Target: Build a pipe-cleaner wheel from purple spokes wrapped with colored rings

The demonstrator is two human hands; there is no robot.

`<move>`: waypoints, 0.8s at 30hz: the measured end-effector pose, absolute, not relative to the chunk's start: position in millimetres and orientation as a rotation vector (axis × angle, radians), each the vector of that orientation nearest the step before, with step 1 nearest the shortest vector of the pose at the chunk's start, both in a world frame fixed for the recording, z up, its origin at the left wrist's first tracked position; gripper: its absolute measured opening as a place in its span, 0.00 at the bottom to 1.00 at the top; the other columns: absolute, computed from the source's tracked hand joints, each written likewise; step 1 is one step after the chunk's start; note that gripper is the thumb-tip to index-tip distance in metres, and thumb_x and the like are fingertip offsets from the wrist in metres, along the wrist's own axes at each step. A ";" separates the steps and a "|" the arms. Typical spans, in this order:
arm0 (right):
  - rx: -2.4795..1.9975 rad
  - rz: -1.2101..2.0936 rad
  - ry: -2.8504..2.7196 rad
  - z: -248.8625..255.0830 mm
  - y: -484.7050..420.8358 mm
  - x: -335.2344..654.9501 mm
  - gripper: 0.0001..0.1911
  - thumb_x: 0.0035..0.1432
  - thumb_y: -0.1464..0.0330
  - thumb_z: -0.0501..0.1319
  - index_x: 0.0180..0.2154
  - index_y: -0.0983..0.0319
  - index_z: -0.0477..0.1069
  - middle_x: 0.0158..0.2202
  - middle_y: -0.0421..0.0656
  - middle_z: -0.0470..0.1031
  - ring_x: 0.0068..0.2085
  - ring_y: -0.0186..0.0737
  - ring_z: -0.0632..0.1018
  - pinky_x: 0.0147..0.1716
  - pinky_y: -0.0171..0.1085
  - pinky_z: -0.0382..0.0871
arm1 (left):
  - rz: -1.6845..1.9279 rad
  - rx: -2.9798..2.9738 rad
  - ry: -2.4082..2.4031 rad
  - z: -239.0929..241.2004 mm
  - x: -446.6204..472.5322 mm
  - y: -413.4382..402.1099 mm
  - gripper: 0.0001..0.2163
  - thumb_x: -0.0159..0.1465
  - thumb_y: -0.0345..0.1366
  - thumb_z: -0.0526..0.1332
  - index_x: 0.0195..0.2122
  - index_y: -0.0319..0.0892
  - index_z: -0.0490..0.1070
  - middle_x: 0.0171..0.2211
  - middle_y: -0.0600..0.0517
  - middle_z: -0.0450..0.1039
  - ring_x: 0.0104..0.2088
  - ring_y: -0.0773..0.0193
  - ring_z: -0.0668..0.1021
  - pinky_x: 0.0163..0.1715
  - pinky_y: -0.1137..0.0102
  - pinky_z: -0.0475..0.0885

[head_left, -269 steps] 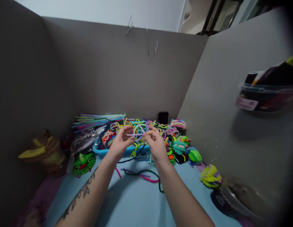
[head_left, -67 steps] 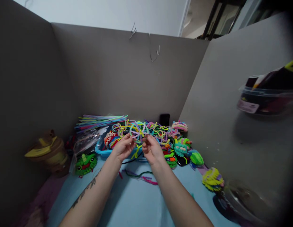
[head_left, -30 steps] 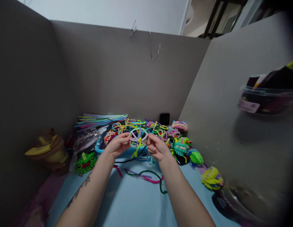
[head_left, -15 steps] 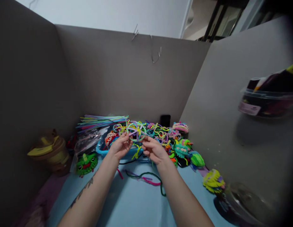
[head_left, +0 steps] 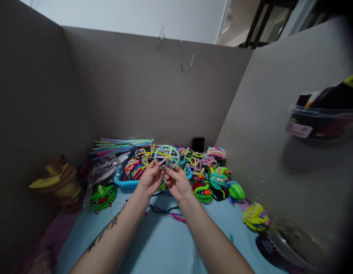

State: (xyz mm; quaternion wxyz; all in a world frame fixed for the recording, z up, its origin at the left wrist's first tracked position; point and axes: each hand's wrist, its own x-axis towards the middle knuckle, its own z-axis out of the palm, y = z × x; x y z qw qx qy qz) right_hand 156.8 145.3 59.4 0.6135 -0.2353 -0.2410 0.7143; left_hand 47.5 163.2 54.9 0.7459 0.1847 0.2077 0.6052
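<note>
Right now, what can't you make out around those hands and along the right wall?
All in the head view:
- Lower edge of the wheel-shaped frame: hidden by the fingers of the left hand and right hand.
- Part of the blue tray's near rim: behind both hands.
- Wall container: blurred, its far side cut off by the right edge.
- Pink label: too blurred to read.
</note>
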 end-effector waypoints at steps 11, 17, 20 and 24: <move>-0.551 1.697 -0.590 56.3 143.1 154.4 0.14 0.39 0.74 0.68 0.29 0.61 0.66 0.21 0.34 0.72 0.20 0.26 0.70 0.17 0.24 0.63 | 1.362 0.413 0.439 60.0 43.5 162.9 0.09 0.57 0.20 0.59 0.33 0.40 0.66 0.24 0.57 0.73 0.23 0.73 0.78 0.24 0.80 0.74; -0.633 1.407 -0.528 62.5 150.9 173.5 0.17 0.32 0.80 0.62 0.28 0.59 0.65 0.23 0.31 0.68 0.22 0.26 0.69 0.18 0.25 0.60 | 1.334 0.499 0.434 64.5 27.9 164.0 0.10 0.54 0.21 0.62 0.34 0.40 0.68 0.25 0.57 0.73 0.24 0.72 0.77 0.26 0.76 0.75; -0.651 1.315 -0.567 70.3 155.2 192.0 0.11 0.37 0.75 0.64 0.27 0.60 0.66 0.22 0.32 0.67 0.22 0.27 0.67 0.20 0.27 0.60 | 1.263 0.567 0.418 66.1 22.4 163.9 0.10 0.53 0.22 0.64 0.35 0.38 0.69 0.24 0.57 0.72 0.22 0.72 0.76 0.23 0.78 0.74; -0.727 1.399 -0.789 76.2 154.0 203.5 0.10 0.42 0.66 0.67 0.28 0.62 0.70 0.25 0.37 0.71 0.26 0.30 0.70 0.24 0.29 0.63 | 1.172 0.624 0.366 66.7 22.5 164.4 0.12 0.51 0.22 0.65 0.38 0.36 0.71 0.25 0.55 0.72 0.22 0.75 0.75 0.22 0.83 0.72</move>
